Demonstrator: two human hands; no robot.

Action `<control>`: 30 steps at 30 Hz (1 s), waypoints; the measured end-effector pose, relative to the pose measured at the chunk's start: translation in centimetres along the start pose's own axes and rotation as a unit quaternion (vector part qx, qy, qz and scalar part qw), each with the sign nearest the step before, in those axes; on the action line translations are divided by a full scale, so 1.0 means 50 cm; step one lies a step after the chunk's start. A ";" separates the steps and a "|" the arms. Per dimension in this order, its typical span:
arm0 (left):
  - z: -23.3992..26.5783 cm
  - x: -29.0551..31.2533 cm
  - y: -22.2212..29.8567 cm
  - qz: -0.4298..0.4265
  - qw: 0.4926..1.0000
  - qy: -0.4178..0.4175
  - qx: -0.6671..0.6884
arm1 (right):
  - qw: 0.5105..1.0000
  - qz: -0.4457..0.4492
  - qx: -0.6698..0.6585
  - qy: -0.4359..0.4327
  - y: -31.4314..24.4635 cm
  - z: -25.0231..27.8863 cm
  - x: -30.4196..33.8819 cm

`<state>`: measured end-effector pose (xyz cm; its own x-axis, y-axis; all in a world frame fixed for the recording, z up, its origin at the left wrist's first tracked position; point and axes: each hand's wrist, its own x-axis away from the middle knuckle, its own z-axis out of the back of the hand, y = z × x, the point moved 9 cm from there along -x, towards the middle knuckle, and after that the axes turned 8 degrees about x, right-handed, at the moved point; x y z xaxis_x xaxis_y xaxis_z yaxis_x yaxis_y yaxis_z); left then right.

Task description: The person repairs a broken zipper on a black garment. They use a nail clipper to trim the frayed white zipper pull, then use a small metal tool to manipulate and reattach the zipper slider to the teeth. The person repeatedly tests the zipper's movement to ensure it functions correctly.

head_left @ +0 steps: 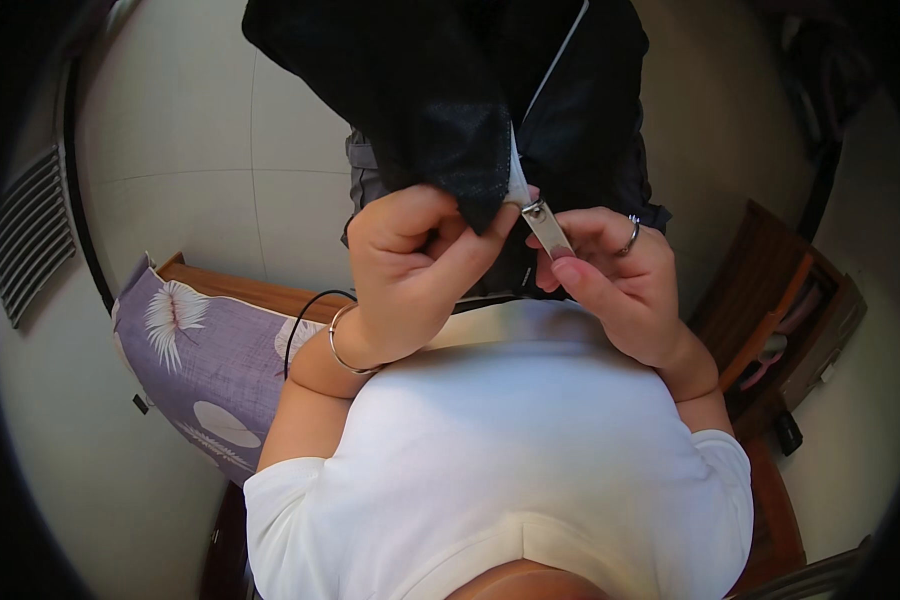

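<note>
A black garment (400,100) lies across my lap, with a white strip (516,170) running along its edge. My left hand (415,265) pinches the garment's pointed corner and the edge by the strip. Between the thumb and fingers of my right hand (620,275) is a silver nail clipper (550,230). Its jaw end touches the white strip beside my left fingertips. Whether the jaws bite a thread there is too small to tell.
To the left stands a wooden piece covered by a purple cloth (210,360) with white leaf prints. A dark cable (305,320) loops beside my left forearm. At the right is an open wooden drawer (785,320) with things inside. Pale tiles (190,130) cover the floor.
</note>
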<state>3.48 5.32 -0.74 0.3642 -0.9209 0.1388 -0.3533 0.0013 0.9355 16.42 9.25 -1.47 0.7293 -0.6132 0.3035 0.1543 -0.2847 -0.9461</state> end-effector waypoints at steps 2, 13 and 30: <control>-0.002 -0.001 -0.001 0.012 1.000 -0.002 0.000 | 0.999 -0.012 -0.032 0.004 0.004 -0.002 0.000; -0.095 0.041 -0.079 0.204 0.957 -0.192 0.082 | 0.999 0.018 -0.022 0.018 0.016 -0.009 0.004; -0.113 0.028 -0.078 0.155 0.961 -0.229 -0.021 | 0.999 -0.002 -0.036 0.033 0.015 -0.012 0.013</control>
<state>10.25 6.23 -2.33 -0.1733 -0.9487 0.2645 -0.3454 0.3100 0.8858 16.58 8.20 -1.90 0.6835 -0.6583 0.3153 0.1067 -0.3372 -0.9354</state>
